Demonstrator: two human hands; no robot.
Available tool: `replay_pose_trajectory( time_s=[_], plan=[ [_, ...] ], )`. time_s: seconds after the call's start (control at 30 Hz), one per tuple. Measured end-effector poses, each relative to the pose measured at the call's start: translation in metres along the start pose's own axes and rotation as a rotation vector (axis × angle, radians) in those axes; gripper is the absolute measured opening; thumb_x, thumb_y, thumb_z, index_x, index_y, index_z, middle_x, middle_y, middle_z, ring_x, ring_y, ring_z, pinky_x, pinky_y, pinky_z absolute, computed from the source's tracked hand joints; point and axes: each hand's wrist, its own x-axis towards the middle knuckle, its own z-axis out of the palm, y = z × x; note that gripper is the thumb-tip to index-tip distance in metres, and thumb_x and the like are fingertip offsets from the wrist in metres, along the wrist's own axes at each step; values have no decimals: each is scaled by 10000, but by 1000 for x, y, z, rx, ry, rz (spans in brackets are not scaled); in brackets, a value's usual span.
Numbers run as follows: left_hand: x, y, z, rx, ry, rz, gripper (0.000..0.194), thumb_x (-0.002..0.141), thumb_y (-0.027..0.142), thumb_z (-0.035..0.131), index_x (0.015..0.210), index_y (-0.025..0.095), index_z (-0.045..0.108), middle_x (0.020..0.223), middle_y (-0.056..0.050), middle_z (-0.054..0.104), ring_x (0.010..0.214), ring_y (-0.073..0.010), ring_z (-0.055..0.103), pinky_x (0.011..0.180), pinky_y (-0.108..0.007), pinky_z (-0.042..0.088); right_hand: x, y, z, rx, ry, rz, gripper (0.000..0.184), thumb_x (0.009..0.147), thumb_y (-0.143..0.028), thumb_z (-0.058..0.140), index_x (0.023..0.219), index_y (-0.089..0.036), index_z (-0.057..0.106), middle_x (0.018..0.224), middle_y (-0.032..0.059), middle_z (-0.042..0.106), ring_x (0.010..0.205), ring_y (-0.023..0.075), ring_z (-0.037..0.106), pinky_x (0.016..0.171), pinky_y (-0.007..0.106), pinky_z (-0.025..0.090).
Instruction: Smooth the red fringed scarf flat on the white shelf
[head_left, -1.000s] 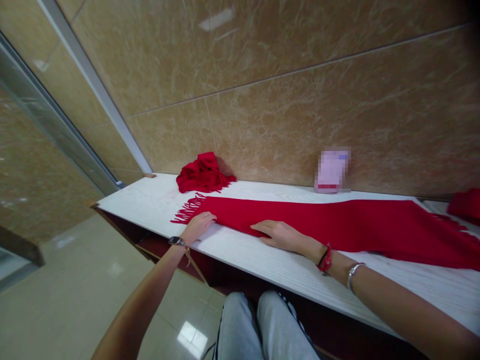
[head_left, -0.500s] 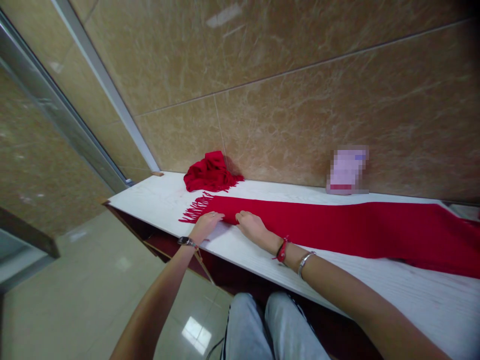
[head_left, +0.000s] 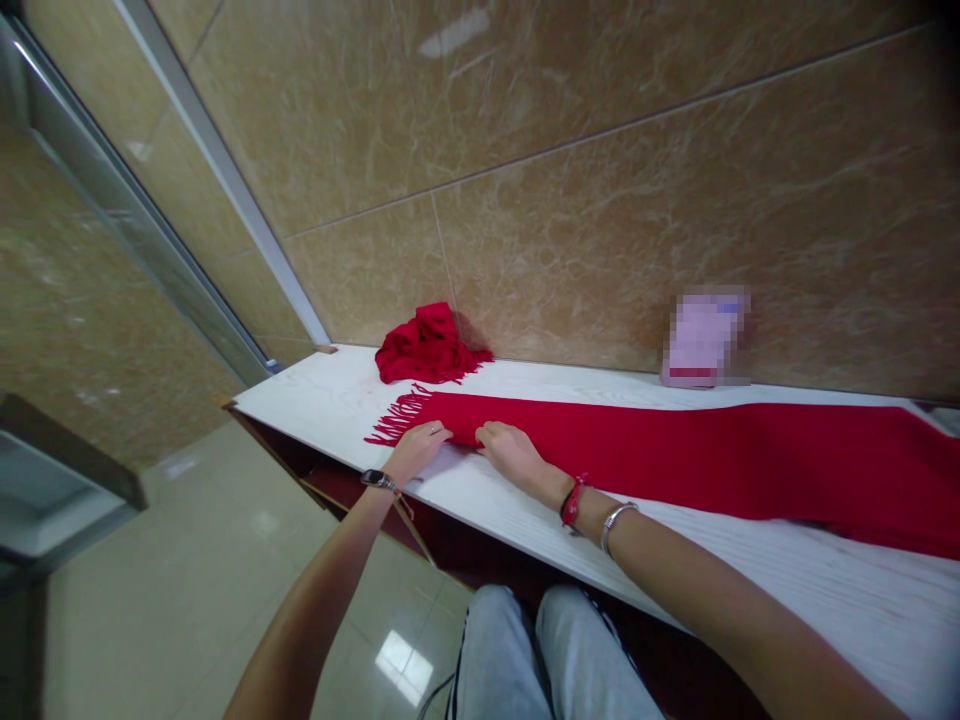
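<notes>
A long red scarf point(head_left: 660, 445) lies flat along the white tabletop, its fringe at the left end and its other end running out of view at the right. My left hand point(head_left: 418, 448), with a ring and a dark wristband, is closed on the scarf's near edge close to the fringe. A short way to the right, my right hand point(head_left: 513, 454) pinches the same edge with bent fingers. A red string bracelet and a silver bangle are on that wrist. My fingertips are partly hidden.
Behind the fringe sits a crumpled red scarf point(head_left: 431, 345) against the tiled wall point(head_left: 585, 240). A blurred pink packet point(head_left: 701, 340) leans on the wall further right. The white tabletop point(head_left: 300, 395) has dark open shelving beneath it, and my knees point(head_left: 525, 650) are at its front edge.
The whole view has shifted slightly, so everything appears a little further right. My hands keep the same places on the scarf, which lies as before.
</notes>
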Motion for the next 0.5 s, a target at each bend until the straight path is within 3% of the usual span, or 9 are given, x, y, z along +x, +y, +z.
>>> replay_pose_trajectory(
  time_s=[0.37, 0.5],
  plan=[
    [-5, -11, -6, 43, -94, 55, 229, 846, 50, 421, 975, 126, 594, 929, -88, 613, 896, -188, 574, 795, -317, 481, 2, 6, 9, 56, 25, 22, 211, 904, -238, 422, 880, -138, 606, 885, 91, 593, 786, 167, 560, 664, 248, 405],
    [-6, -17, -3, 26, -120, 80, 266, 847, 43, 399, 1006, 130, 594, 947, -83, 631, 893, -181, 591, 789, -311, 490, 1, 8, 10, 80, 26, -10, 185, 895, -237, 441, 886, -149, 604, 911, 86, 593, 820, 168, 557, 679, 245, 402]
  ],
)
